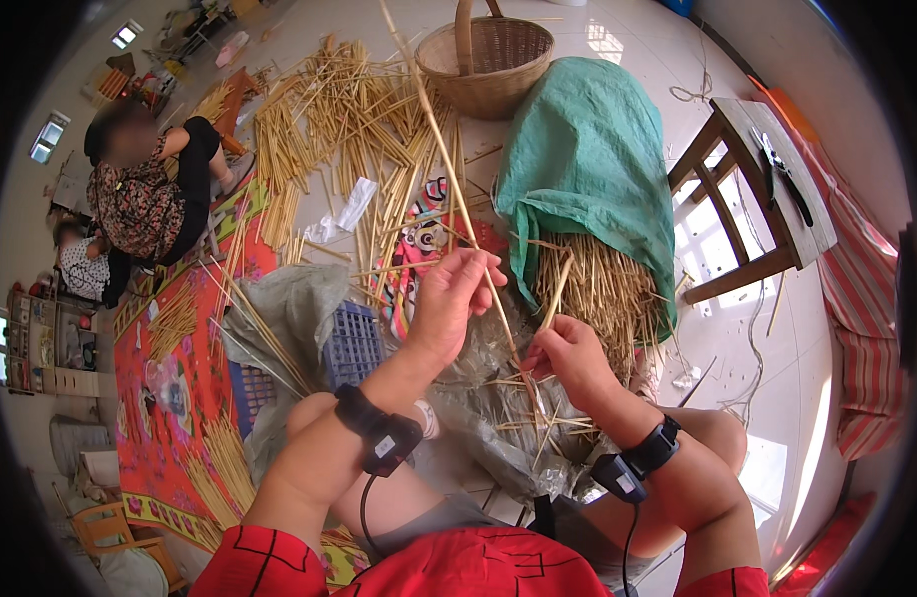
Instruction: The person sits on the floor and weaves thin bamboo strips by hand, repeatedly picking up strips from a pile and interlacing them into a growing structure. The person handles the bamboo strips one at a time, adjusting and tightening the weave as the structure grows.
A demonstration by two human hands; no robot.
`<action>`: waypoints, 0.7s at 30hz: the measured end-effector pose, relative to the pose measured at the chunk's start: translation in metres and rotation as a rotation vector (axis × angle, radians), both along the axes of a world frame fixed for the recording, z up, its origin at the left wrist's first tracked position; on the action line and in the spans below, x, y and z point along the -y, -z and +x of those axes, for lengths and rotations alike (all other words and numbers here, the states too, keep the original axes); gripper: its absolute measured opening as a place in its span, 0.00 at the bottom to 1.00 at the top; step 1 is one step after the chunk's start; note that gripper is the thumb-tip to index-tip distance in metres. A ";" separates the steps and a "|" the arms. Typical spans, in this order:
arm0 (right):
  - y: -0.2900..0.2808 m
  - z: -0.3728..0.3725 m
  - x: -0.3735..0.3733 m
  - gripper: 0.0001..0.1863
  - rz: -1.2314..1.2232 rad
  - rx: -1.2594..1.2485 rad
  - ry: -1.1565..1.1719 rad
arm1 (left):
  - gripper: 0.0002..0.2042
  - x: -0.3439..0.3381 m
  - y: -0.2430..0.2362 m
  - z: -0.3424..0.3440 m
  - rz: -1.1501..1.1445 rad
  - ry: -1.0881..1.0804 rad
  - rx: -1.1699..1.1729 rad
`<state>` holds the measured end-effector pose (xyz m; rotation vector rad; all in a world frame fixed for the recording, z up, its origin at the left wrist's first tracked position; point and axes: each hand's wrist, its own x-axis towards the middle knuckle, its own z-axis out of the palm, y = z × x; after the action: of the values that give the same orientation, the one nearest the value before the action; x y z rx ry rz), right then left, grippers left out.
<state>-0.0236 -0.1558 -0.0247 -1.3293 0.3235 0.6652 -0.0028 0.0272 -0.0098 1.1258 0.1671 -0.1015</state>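
Observation:
My left hand (447, 303) pinches a long, thin straw stalk (434, 119) that slants up past the top of the picture. Lower down, my right hand (576, 360) is closed with its fingertips at the lower part of that stalk. A short, thicker straw piece (559, 286) sticks up from the right fingers. Just beyond my right hand, a bundle of straw stalks (606, 289) pokes out of a green woven sack (588, 139). Crumpled clear plastic (478, 423) with loose stalk bits lies below my hands.
Loose stalks (349, 109) are heaped on the floor by a wicker basket (518, 60). A blue plastic crate (353, 343) stands left of my hands. On a wooden stool (817, 224) at right lie pruning shears (783, 174). Another person (145, 204) sits left, beyond a red floral mat (160, 428).

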 end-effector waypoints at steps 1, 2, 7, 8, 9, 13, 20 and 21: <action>0.006 0.002 0.001 0.08 0.046 -0.018 0.081 | 0.10 -0.003 0.001 0.002 -0.017 -0.039 0.012; 0.010 0.005 0.005 0.08 -0.076 0.054 -0.019 | 0.09 -0.007 0.001 0.004 -0.033 -0.079 0.026; 0.023 0.011 0.032 0.06 -1.064 0.486 -0.798 | 0.07 -0.023 -0.004 0.012 -0.006 -0.176 0.033; 0.027 0.007 0.036 0.07 -1.267 0.508 -0.971 | 0.07 -0.024 -0.006 0.012 0.016 -0.183 0.037; 0.032 0.002 0.044 0.07 -1.281 0.510 -1.116 | 0.07 -0.026 -0.008 0.012 0.035 -0.187 0.041; 0.038 -0.003 0.054 0.09 -1.303 0.553 -1.360 | 0.06 -0.022 -0.009 0.010 0.093 -0.120 0.024; -0.014 0.027 0.021 0.09 -0.145 0.448 -0.240 | 0.09 0.015 -0.001 -0.010 0.342 0.215 -0.022; -0.021 0.029 0.019 0.09 0.069 0.358 -0.123 | 0.09 0.018 0.003 -0.014 0.304 0.239 -0.036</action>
<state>0.0053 -0.1748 -0.0033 -1.3799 -0.0711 0.5224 -0.0167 0.0091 -0.0124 1.4450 0.0810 -0.3175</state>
